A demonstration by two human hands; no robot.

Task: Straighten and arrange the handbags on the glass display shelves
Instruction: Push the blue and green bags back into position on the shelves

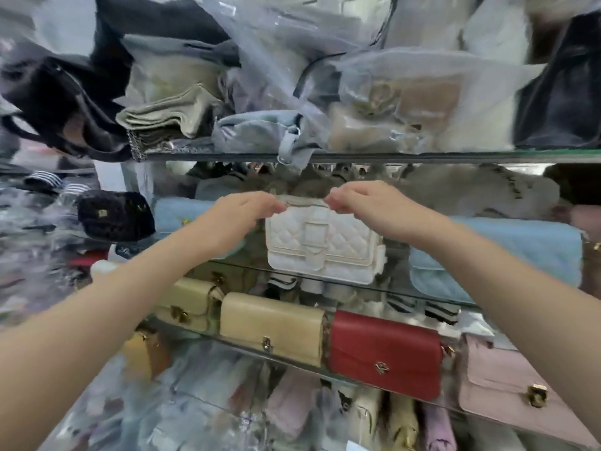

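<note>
Left hand [240, 216] and right hand [367, 203] are pinching the white quilted handbag [322, 252] at top.
A blue bag [504, 252] is lying alongside.

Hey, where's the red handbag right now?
In the head view the red handbag sits right of centre on the glass shelf below the white quilted bag, between a beige bag and a pink bag.

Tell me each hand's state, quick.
Left hand: fingers pinch the top of the white bag.
Right hand: fingers pinch the top of the same bag.
</note>
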